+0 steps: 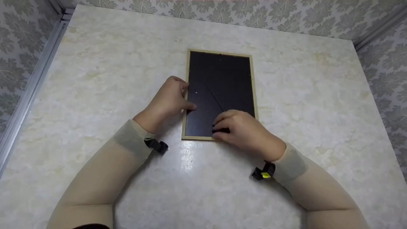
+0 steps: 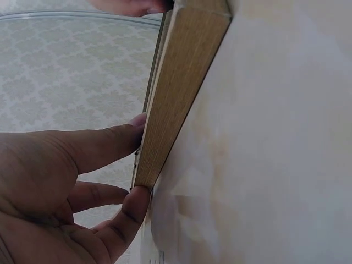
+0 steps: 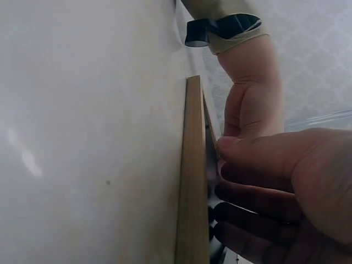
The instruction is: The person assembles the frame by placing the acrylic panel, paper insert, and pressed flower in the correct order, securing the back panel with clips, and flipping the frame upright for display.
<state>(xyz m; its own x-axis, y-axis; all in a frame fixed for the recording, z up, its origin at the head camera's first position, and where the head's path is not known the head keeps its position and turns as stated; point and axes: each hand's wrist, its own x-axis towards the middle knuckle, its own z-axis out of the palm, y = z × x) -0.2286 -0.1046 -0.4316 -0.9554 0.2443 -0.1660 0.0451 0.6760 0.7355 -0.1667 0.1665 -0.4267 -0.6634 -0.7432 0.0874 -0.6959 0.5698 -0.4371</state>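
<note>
A picture frame lies back up on the table, its black backing facing me inside a thin pale wood border. My left hand grips the frame's left side. Its thumb lies over the border onto the backing, while fingers touch the outer side. At the lower part of the backing, my right hand has its fingers curled and pinches a black part, apparently the stand, whose slanting edge runs up from the hand. The hand hides most of that part and the frame's lower right corner.
The marbled pale table surrounds the frame. Patterned wallpaper stands behind it, with a metal rail along the left. A black camera band sits on the left wrist and another on the right wrist.
</note>
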